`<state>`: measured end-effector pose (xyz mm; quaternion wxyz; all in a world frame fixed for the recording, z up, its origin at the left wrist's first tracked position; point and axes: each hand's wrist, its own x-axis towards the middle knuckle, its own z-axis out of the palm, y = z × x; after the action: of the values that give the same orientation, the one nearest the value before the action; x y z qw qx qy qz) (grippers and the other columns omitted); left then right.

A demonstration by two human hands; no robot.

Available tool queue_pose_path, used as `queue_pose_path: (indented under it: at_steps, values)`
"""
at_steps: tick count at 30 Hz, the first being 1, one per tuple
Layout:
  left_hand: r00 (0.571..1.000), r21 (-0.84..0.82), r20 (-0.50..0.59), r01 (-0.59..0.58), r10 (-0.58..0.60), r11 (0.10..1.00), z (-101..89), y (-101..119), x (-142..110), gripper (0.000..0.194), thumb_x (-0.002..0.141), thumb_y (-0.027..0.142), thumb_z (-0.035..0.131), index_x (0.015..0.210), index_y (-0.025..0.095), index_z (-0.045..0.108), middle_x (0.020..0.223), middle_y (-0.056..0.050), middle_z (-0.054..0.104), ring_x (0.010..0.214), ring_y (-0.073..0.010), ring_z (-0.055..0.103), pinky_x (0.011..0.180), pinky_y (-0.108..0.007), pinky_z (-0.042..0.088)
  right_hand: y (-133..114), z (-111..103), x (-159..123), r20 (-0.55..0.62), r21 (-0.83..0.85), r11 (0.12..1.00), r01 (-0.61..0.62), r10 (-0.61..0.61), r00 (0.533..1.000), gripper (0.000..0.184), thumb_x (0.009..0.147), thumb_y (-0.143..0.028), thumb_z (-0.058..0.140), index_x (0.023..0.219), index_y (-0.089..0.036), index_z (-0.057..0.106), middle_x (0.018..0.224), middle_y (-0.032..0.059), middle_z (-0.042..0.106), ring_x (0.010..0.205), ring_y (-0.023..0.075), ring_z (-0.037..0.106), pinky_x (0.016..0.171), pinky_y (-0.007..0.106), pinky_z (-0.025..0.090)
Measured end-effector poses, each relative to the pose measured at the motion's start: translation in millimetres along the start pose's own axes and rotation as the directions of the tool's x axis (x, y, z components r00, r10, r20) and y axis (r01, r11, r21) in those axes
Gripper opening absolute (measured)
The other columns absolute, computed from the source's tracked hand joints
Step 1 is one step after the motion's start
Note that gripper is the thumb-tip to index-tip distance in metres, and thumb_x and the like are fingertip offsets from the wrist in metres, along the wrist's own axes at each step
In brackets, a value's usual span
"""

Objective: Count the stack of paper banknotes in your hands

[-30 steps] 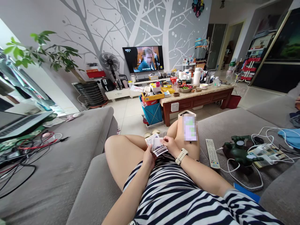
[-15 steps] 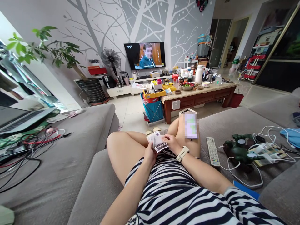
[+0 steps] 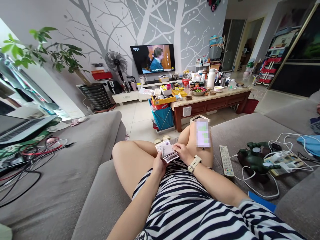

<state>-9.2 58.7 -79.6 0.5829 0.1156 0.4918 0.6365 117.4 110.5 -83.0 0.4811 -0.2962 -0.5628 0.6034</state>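
Observation:
A stack of printed cards (image 3: 166, 150), pale with small dark print and a purple mark, is held over my lap, with several edges fanned out at the near side. My left hand (image 3: 159, 164) grips the stack from below left, thumb on top. At its right edge, my right hand (image 3: 183, 153) pinches the cards between thumb and fingers; a cream watch is on that wrist. The palms and some fingers are hidden. On my right thigh lies a phone (image 3: 203, 135) with a lit, blurred screen.
On the grey sofa to the right lie a remote control (image 3: 226, 161), a dark green figure (image 3: 253, 160) and a power strip (image 3: 285, 162) with white cables. Tangled cables (image 3: 32, 163) and a laptop (image 3: 22, 128) are at left. Ahead stands a laden coffee table (image 3: 212, 103).
The whole view has shifted slightly to the left. Both hands keep their hold on the cards, with little visible movement. The television picture has changed.

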Motion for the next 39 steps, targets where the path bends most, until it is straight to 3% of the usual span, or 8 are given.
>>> queue_pose_path:
  at_steps: [8,13,22,26,31,39]
  values:
    - [0.999,-0.031,0.044,-0.004,0.006,0.999,-0.7,-3,5,0.041,0.088,0.028,0.048,0.123,0.011,0.059,0.094,-0.012,0.073,0.081,-0.0195,0.071,0.077,-0.032,0.058,-1,1,0,0.013,0.004,0.999,-0.05,0.05,0.999,0.045,0.075,-0.061,0.057,0.057,-0.022,0.045,0.051,-0.0045,0.039,0.048,0.0108,0.032,0.048,0.026,0.027]
    - [0.999,-0.045,0.049,-0.008,0.01,0.999,-0.4,-4,6,0.043,0.086,0.026,0.048,0.124,0.008,0.057,0.097,-0.014,0.073,0.084,-0.0224,0.071,0.079,-0.036,0.058,2,2,3,0.019,-0.018,0.996,-0.084,0.084,0.996,0.049,0.076,-0.067,0.051,0.06,-0.02,0.052,0.051,-0.0004,0.051,0.045,0.0117,0.038,0.046,0.026,0.029]
    - [0.997,0.03,0.076,-0.026,0.024,0.999,-2.2,-1,-4,0.037,0.08,0.023,0.059,0.115,0.012,0.064,0.095,-0.012,0.074,0.076,-0.0191,0.071,0.077,-0.032,0.057,14,-2,13,-0.124,-0.093,0.995,-0.037,0.025,0.992,0.037,0.066,-0.049,0.07,0.062,-0.019,0.048,0.056,-0.0057,0.045,0.055,0.0112,0.039,0.055,0.025,0.032]
    - [0.996,0.037,0.084,-0.02,0.017,0.999,-2.2,-1,-4,0.036,0.078,0.02,0.062,0.113,0.01,0.065,0.091,-0.012,0.074,0.078,-0.0196,0.07,0.077,-0.031,0.057,16,-1,14,-0.116,-0.108,0.994,-0.032,0.019,0.993,0.034,0.068,-0.045,0.067,0.059,-0.019,0.047,0.055,-0.0057,0.043,0.055,0.011,0.038,0.055,0.025,0.03]
    - [0.999,0.01,0.045,0.0,0.0,1.0,-3.3,-1,1,0.038,0.086,0.027,0.053,0.119,0.011,0.06,0.091,-0.012,0.074,0.076,-0.0194,0.071,0.075,-0.033,0.058,15,-1,12,-0.102,-0.095,0.995,-0.016,0.006,0.995,0.033,0.068,-0.045,0.067,0.061,-0.019,0.048,0.055,-0.0057,0.043,0.054,0.0108,0.037,0.053,0.024,0.029]
    - [1.0,-0.018,0.022,0.001,0.0,1.0,-2.7,-1,5,0.039,0.087,0.031,0.05,0.12,0.013,0.06,0.095,-0.011,0.073,0.075,-0.0183,0.071,0.074,-0.032,0.058,2,2,2,-0.023,-0.047,0.999,0.001,-0.002,1.0,0.034,0.07,-0.049,0.067,0.065,-0.018,0.054,0.059,-0.003,0.05,0.056,0.0121,0.043,0.054,0.025,0.034]
